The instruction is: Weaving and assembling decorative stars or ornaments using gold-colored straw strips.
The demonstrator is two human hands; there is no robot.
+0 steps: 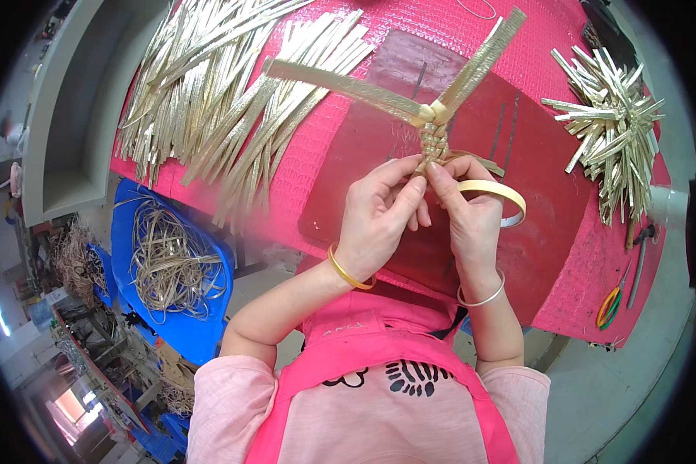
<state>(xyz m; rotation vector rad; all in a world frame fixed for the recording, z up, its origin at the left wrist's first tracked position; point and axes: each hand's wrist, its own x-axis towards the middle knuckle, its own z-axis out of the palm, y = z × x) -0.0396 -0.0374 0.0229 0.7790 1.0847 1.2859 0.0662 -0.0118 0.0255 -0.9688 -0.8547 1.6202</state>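
Note:
A braided gold strap (434, 142) rises from between my hands over the dark red board. Two flat gold strips spread from its top in a V, one to the left and one to the upper right. My left hand (375, 203) pinches the braid's lower end between thumb and fingers. Close beside it, my right hand (470, 215) grips the same braid with its thumb on top. A gold strip (520, 199) curves out in a loop around the right side of my right hand; where it joins the braid is hidden by my fingers.
Piles of flat gold strips (201, 85) lie at the far left, with a tangled bundle (611, 116) at the far right. Scissors (609, 308) and a thin tool (639, 267) rest near the right edge. A blue bin (124, 263) of strips stands left of the pink table.

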